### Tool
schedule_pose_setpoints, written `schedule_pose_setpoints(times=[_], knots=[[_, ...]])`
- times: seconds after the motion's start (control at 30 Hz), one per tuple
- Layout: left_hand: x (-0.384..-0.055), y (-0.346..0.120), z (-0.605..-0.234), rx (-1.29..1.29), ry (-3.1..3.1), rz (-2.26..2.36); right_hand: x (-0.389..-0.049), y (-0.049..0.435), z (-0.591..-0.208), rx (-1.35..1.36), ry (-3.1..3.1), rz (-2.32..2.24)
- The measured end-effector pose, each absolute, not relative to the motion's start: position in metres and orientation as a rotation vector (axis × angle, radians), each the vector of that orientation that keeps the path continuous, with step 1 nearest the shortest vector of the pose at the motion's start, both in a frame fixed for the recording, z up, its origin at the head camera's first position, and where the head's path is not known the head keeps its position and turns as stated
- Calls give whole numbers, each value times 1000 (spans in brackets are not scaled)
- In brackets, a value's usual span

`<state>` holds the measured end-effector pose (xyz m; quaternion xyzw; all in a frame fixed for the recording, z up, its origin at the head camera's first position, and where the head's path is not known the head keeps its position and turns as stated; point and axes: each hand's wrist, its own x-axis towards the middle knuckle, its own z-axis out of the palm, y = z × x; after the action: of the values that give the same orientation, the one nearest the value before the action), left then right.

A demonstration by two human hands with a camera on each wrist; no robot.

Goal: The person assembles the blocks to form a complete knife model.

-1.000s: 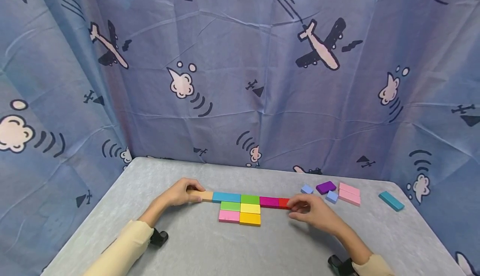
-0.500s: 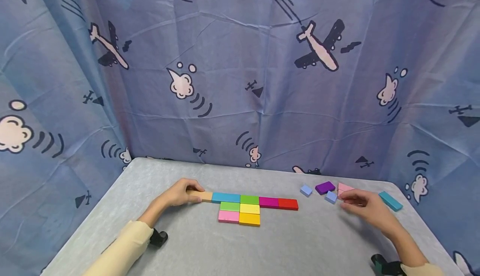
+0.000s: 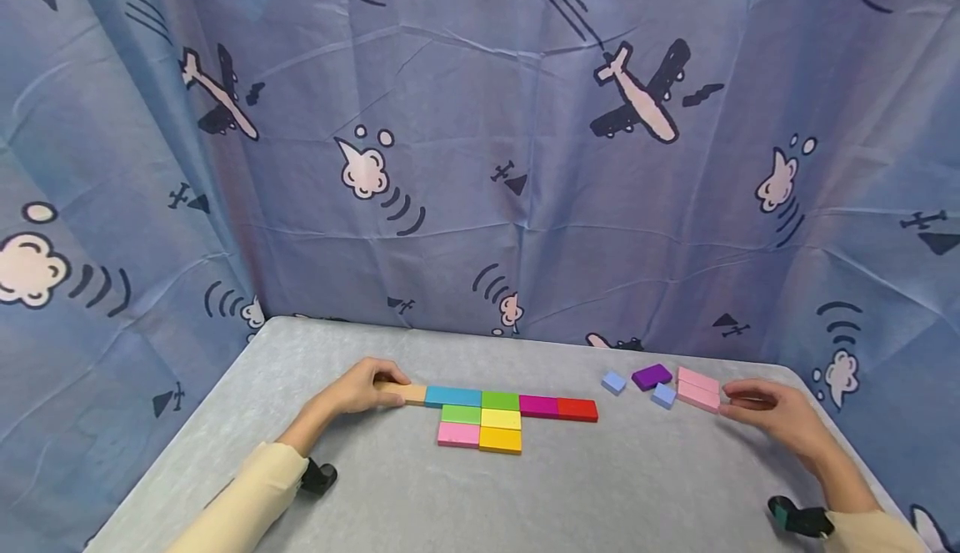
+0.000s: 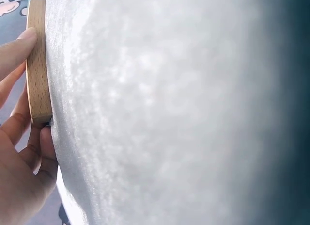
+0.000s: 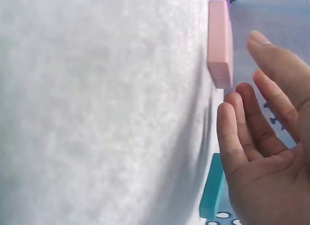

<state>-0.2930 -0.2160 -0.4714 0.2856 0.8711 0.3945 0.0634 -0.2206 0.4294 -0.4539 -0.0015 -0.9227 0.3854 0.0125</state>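
My left hand [image 3: 365, 388] grips a plain wooden block [image 3: 412, 394] at the left end of a row of flat blocks. In the left wrist view my thumb lies on the wooden block's [image 4: 38, 65] side, with fingers behind and below it. Rightward the row runs through a blue block [image 3: 453, 397], a green block [image 3: 500, 401], a magenta block [image 3: 538, 405] and a red block [image 3: 577, 409]. My right hand [image 3: 783, 424] holds nothing; its relaxed fingers are just right of two pink blocks [image 3: 698, 389] lying side by side. Contact with them cannot be told.
Below the row lie a light green block [image 3: 461, 414], a pink block [image 3: 458, 434], a yellow block [image 3: 500, 419] and an orange-yellow block [image 3: 499, 440]. Back right are a purple block [image 3: 652, 377] and two small light-blue blocks [image 3: 663, 395]. A teal block [image 5: 212, 186] lies beside my right hand.
My right hand has left the red block and moved right, past the pink blocks, now covering the teal block in the head view. My left hand has stayed on the wooden block.
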Motion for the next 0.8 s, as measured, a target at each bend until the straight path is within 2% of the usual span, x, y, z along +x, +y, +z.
schedule_pose_setpoints(times=[0.8], knots=[[-296,-217,-474,838,2620,1197,-237,422,-468,49,-2887,1078]])
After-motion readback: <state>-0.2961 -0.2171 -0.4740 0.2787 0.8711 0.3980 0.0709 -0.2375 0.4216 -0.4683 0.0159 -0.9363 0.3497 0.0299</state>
